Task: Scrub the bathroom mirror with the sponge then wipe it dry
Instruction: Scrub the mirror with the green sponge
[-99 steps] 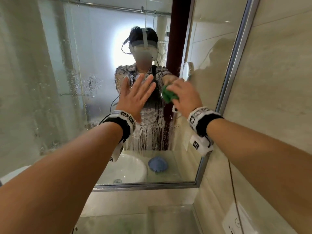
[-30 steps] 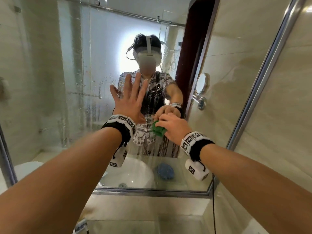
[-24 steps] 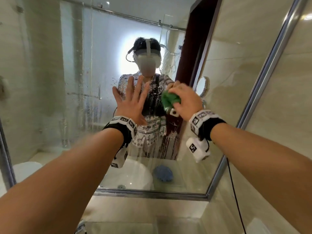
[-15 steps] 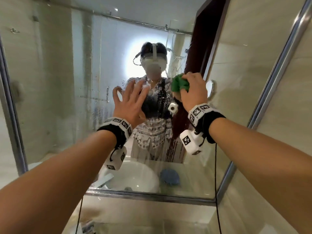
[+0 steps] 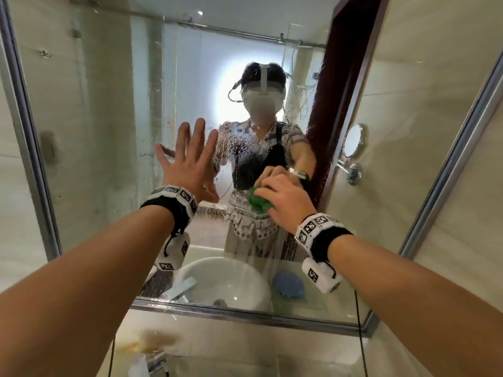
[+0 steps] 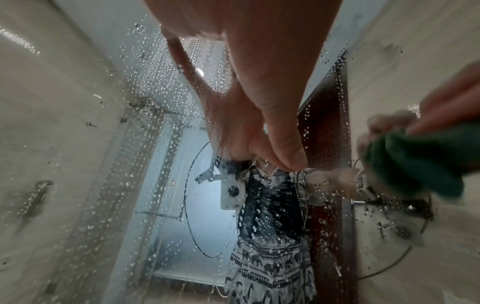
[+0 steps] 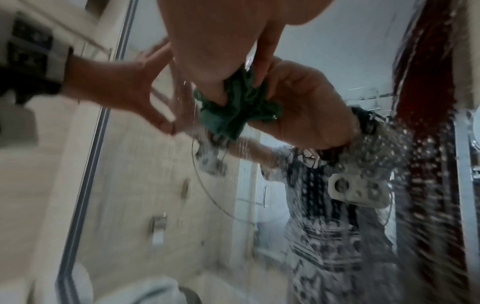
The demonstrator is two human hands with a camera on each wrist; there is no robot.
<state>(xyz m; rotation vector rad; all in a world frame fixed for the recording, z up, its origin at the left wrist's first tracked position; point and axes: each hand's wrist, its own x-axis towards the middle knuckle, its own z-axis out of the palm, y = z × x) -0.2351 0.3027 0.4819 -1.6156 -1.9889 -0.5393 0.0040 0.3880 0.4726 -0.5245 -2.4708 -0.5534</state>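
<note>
I see my right hand (image 5: 285,202) with its fingers curled around a crumpled green sponge (image 5: 258,202), pressing it against the glass of the large metal-framed bathroom mirror (image 5: 109,104). The sponge sits at about the middle of the mirror, a little right of centre, over the reflection of a patterned dress. From the right wrist view the sponge (image 7: 233,107) bunches out between my thumb and fingers and meets its own reflection on the wet glass; that picture is blurred.

My left hand (image 5: 187,161) is spread flat with straight fingers, palm toward the mirror, just left of the sponge and a little higher. In the left wrist view the thumb (image 6: 280,131) points down close to the glass, and I cannot tell whether the palm itself touches it.

Water droplets (image 6: 161,67) bead across the glass around both hands, with streaks running down below the sponge.

Reflected in the lower part of the mirror I see a white round basin (image 5: 226,281) and, just right of it, a blue crumpled cloth (image 5: 288,287). A round chrome wall mirror (image 5: 353,140) shows in the reflection to the right.
</note>
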